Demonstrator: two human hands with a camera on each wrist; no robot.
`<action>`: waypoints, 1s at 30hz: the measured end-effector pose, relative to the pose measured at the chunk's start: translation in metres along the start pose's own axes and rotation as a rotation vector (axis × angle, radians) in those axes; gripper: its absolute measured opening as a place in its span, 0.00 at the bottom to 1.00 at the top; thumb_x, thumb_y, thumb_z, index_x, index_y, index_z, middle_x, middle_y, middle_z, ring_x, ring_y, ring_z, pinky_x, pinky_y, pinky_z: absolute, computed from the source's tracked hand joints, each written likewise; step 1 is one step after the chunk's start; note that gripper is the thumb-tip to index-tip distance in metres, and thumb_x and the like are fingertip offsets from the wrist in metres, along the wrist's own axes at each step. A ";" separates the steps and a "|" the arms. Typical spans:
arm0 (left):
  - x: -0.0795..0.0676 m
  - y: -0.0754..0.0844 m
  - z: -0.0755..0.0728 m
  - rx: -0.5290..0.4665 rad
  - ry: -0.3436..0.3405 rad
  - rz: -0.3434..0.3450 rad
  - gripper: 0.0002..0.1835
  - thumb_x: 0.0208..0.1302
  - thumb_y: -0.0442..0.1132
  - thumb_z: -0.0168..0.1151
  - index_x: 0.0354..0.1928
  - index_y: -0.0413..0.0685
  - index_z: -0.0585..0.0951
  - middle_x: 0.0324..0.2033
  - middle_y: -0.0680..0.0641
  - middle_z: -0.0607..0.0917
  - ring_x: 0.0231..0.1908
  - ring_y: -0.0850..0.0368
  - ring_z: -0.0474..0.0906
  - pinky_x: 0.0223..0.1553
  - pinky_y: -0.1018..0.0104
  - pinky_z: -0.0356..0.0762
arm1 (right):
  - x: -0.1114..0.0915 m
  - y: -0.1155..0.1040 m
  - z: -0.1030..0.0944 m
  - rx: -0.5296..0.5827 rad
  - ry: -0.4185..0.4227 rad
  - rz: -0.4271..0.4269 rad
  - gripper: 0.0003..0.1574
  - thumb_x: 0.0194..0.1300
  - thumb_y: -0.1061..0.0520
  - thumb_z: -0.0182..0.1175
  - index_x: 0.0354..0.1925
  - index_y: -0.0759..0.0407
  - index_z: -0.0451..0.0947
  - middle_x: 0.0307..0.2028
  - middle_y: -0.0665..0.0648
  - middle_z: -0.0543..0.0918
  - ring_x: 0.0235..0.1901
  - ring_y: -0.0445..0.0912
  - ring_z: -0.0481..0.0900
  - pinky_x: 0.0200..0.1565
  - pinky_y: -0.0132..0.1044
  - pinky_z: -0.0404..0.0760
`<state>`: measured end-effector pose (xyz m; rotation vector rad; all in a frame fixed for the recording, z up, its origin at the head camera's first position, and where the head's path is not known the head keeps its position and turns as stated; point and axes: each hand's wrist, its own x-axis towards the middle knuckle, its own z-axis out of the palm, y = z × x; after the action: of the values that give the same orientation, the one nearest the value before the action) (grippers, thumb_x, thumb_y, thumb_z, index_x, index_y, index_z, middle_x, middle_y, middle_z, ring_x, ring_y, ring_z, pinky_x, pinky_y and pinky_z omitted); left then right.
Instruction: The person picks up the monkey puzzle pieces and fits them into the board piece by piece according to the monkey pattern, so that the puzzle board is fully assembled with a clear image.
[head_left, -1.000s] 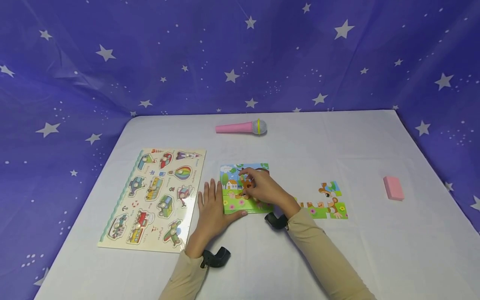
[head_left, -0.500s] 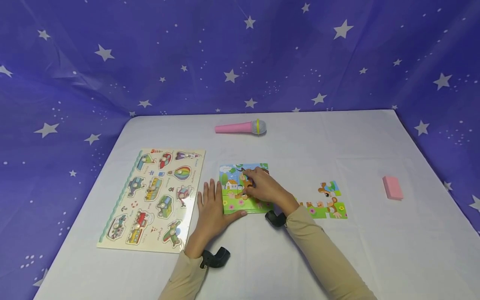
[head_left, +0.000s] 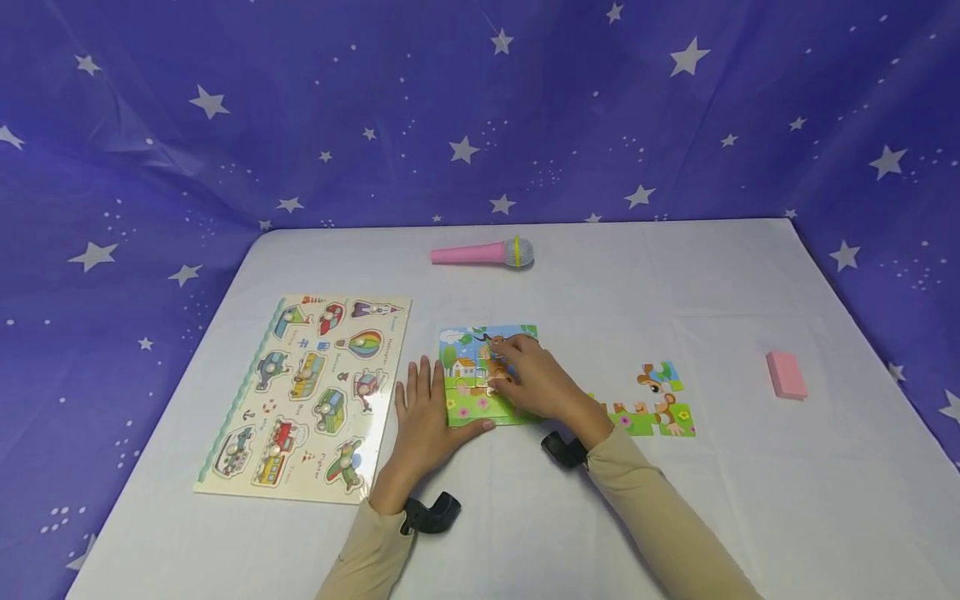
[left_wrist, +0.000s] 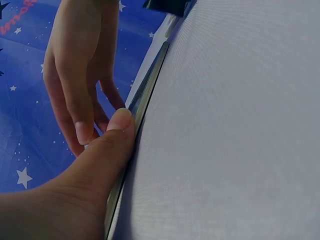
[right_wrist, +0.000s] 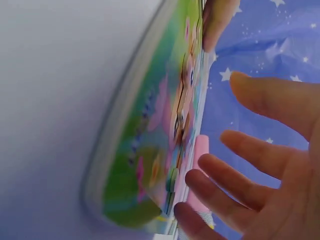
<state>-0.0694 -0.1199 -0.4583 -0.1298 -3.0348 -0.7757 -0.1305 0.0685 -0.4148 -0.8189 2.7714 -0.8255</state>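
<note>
On table (head_left: 510, 517): jigsaw puzzle (head_left: 468, 379), central; peg puzzle board (head_left: 307, 404) to its left; loose jigsaw pieces (head_left: 669, 412) to its right; block (head_left: 787, 376) farther right; toy microphone (head_left: 480, 253) behind jigsaw puzzle. Backdrop (head_left: 420, 108) behind table.

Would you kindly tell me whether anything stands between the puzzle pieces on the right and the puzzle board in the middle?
Yes: seen from the head, the right hand is over the puzzle board and its wrist crosses the gap towards the puzzle pieces; no loose object shows there.

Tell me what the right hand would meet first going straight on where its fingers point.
The right hand would likely meet the jigsaw puzzle first; any gap between them is hard to judge.
</note>
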 end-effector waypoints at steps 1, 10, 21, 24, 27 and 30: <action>0.000 0.000 0.000 0.000 -0.003 -0.003 0.63 0.41 0.71 0.61 0.69 0.36 0.47 0.70 0.35 0.44 0.70 0.39 0.34 0.65 0.40 0.32 | -0.003 -0.001 0.000 -0.027 -0.005 -0.007 0.34 0.59 0.47 0.59 0.60 0.60 0.67 0.54 0.60 0.71 0.54 0.52 0.70 0.52 0.49 0.72; 0.000 0.001 -0.001 0.019 -0.002 -0.005 0.63 0.40 0.71 0.61 0.69 0.36 0.47 0.69 0.34 0.45 0.70 0.38 0.35 0.65 0.39 0.34 | -0.023 -0.011 0.000 -0.107 -0.138 -0.062 0.40 0.62 0.41 0.54 0.65 0.61 0.60 0.67 0.62 0.60 0.68 0.58 0.52 0.63 0.58 0.55; -0.001 0.002 0.000 0.034 0.025 0.010 0.62 0.40 0.70 0.62 0.68 0.35 0.50 0.69 0.33 0.47 0.69 0.37 0.37 0.64 0.38 0.36 | -0.024 -0.009 0.005 -0.099 -0.222 -0.040 0.40 0.64 0.37 0.47 0.66 0.58 0.57 0.70 0.55 0.53 0.70 0.55 0.44 0.66 0.60 0.43; -0.001 0.003 0.000 0.028 0.020 0.006 0.63 0.40 0.70 0.62 0.68 0.35 0.49 0.69 0.33 0.46 0.69 0.37 0.37 0.64 0.38 0.36 | -0.022 -0.008 0.005 -0.099 -0.213 -0.047 0.39 0.64 0.37 0.47 0.66 0.57 0.59 0.69 0.54 0.54 0.70 0.55 0.45 0.66 0.60 0.43; -0.001 0.003 -0.001 0.026 0.017 0.002 0.63 0.40 0.71 0.61 0.68 0.35 0.49 0.69 0.34 0.46 0.69 0.37 0.37 0.65 0.38 0.35 | -0.022 -0.007 0.005 -0.089 -0.206 -0.057 0.39 0.64 0.38 0.48 0.65 0.58 0.60 0.69 0.55 0.55 0.70 0.56 0.45 0.65 0.61 0.43; -0.001 0.002 -0.001 0.026 0.013 0.001 0.63 0.41 0.71 0.61 0.69 0.35 0.48 0.69 0.34 0.46 0.70 0.38 0.36 0.65 0.39 0.35 | -0.022 -0.007 0.006 -0.086 -0.194 -0.062 0.38 0.64 0.38 0.48 0.65 0.57 0.60 0.69 0.56 0.56 0.70 0.56 0.45 0.65 0.61 0.43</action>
<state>-0.0686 -0.1183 -0.4561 -0.1257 -3.0314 -0.7331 -0.1073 0.0731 -0.4164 -0.9500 2.6370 -0.6044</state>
